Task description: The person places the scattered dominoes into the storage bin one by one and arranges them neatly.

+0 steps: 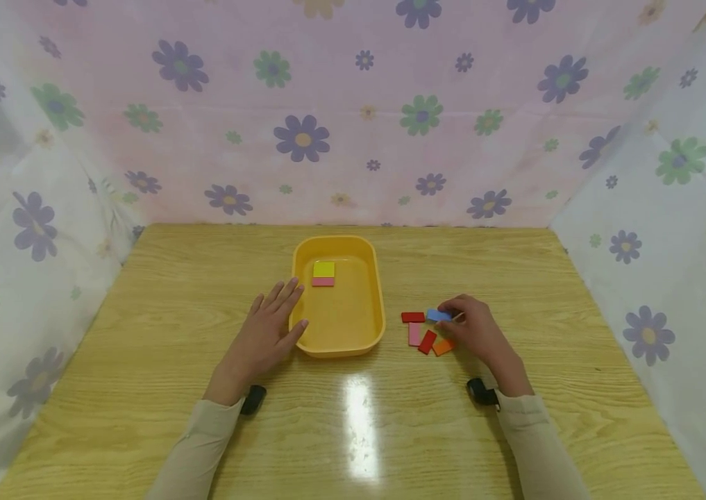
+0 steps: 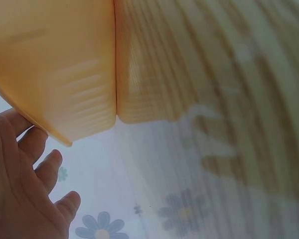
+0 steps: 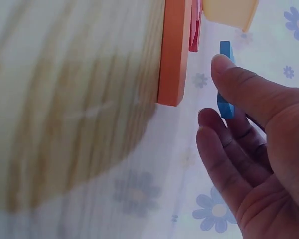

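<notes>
My right hand [image 1: 477, 326] pinches a blue rectangular block [image 1: 436, 315] between thumb and fingers. In the right wrist view the blue block [image 3: 226, 109] is clear of the table. Close by on the table lie two red blocks [image 1: 413, 317], a pink block [image 1: 414, 334] and an orange block [image 1: 443, 346], partly under the hand. With fingers extended, my left hand [image 1: 260, 344] touches the left rim of a yellow tray [image 1: 380, 305]. Inside the tray, toward its back left, a yellow piece [image 1: 324, 269] and a pink piece [image 1: 323, 282] lie side by side.
The wooden table [image 1: 171, 278] spreads around the tray, with a bright light reflection near the front. Flower-patterned cloth [image 1: 365, 132] hangs behind and at both sides. A black wrist camera [image 1: 254, 400] sits at the left wrist, another black camera [image 1: 481, 392] at the right.
</notes>
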A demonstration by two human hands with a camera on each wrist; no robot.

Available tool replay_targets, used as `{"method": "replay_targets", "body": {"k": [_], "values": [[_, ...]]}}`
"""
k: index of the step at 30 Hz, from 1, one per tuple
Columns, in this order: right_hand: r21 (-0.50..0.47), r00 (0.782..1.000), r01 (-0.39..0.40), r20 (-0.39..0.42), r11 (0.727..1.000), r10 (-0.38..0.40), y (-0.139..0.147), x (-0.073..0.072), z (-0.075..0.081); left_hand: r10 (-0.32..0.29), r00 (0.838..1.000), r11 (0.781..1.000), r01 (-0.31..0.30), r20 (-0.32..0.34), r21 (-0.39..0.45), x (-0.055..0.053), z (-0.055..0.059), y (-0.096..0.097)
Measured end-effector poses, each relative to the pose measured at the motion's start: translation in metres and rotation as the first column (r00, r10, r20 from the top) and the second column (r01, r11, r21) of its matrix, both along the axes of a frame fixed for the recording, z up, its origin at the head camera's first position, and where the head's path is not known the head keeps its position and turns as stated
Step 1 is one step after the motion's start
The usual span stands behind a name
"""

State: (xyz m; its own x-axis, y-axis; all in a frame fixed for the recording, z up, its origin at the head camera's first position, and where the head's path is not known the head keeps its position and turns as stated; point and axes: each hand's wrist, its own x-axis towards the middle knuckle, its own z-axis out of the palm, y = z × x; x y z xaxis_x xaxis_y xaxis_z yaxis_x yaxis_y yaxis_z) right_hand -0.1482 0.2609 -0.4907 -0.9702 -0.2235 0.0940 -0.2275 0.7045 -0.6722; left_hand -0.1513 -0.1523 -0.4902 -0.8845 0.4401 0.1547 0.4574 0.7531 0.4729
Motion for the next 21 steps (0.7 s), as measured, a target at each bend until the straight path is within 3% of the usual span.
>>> {"method": "replay_targets", "body": {"k": [7, 14, 17, 21], "values": [[-0.089, 0.999, 0.018, -0.035, 0.996, -0.021, -0.001, 0.004, -0.002, 0.002, 1.000, 1.000, -0.002, 0.000, -0.005, 0.000, 0.000, 0.000], [-0.214, 0.979, 0.068, -0.173, 0.975, -0.106, -0.003, 0.009, -0.007, -0.004, 1.000, 1.000, 0.004, -0.009, 0.007, -0.001, 0.000, 0.001], [-0.320, 0.975, 0.100, -0.158, 0.942, -0.158, -0.006, 0.011, -0.007, 0.000, 1.000, 1.000, 0.000, -0.004, 0.005, -0.001, 0.000, 0.000], [-0.464, 0.976, 0.159, -0.060, 0.871, -0.210, -0.012, 0.015, -0.005, -0.001, 1.000, 1.000, 0.001, -0.004, 0.006, -0.001, 0.000, 0.000]]}}
